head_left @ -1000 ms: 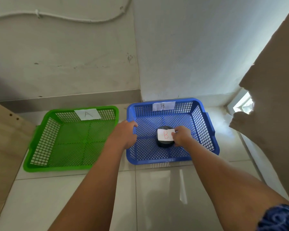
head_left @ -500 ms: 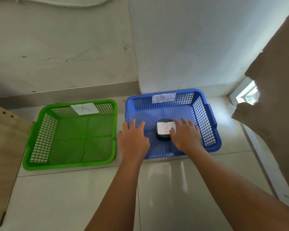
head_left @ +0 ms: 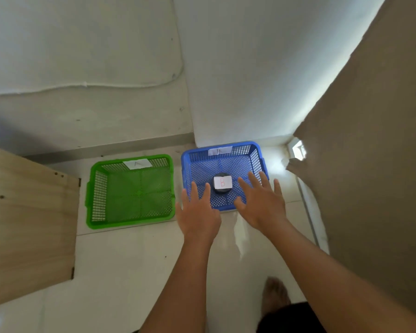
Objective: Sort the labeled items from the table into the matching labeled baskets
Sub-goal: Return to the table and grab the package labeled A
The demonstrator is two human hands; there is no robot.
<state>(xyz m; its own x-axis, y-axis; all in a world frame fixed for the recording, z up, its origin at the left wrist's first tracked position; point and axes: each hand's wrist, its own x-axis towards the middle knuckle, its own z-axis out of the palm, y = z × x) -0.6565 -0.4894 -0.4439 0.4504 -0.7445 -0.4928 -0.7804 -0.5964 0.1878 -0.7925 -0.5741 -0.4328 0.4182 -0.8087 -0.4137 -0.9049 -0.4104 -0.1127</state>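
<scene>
Both hands empty now. Left hand [head_left: 198, 212] is flat, fingers spread wide, lower-centre of frame, over the near-left rim of the blue basket [head_left: 257, 162]. Right hand [head_left: 262, 203] likewise wide open, palm down, just right of it, over the basket's near-right edge. Neither touches anything as far as can be seen.

Change vs a sec ago: the right hand was pinched on the black round item w/ the white "B" tag [head_left: 222, 182] inside the basket, the left steadying the basket rim. Half a sec ago both had let go and hovered right beside the item. Now both are pulled back toward the body, and the view takes in more of the floor.

Item sits alone mid-floor of the blue basket, tag face up, centre-right of frame. Basket's own label [head_left: 220, 150] is on the far wall; letter too faint to read here, presumably B.

Green basket [head_left: 130, 191], left of centre, label "A" [head_left: 137, 163] on far wall, nothing in it.

Wooden board [head_left: 29, 212] at left edge, brown curtain [head_left: 370, 164] fills the right.

Meaning: the B drop looks done and correct. Next prob back to the table for another item; no table in view, so can't tell how many are left.
</scene>
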